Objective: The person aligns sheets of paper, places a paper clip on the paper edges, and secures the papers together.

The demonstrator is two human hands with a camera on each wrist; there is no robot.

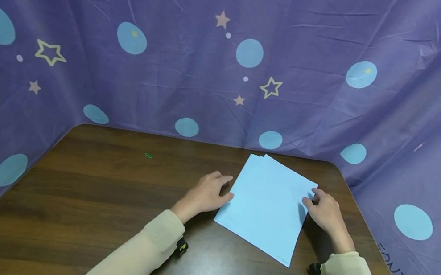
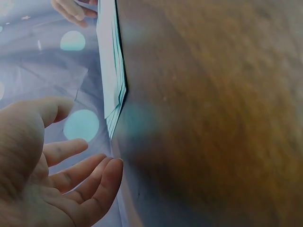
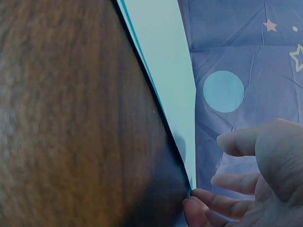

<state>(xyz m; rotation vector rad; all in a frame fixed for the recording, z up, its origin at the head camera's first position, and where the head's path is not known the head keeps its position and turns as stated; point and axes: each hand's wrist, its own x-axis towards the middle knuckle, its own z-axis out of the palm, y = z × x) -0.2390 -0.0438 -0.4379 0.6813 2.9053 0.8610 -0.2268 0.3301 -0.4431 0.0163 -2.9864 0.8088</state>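
A small stack of light blue paper sheets [image 1: 267,205] lies at a slant on the table, its far corners slightly out of line. At the stack's left edge is my left hand [image 1: 207,193], thumb and fingers spread and holding nothing; in the left wrist view several sheet edges fan out beyond the fingers. My right hand [image 1: 323,211] hovers by the right edge, with its thumb over the paper. The right wrist view has its lower fingertips [image 3: 194,201] close to the stack's corner; whether they touch it I cannot tell.
A green paper clip [image 1: 148,155] lies toward the back left of the brown wooden table [image 1: 89,195]. A purple curtain [image 1: 308,111] with stars and blue dots hangs along the table's back and sides. Dark wrist devices show at both cuffs.
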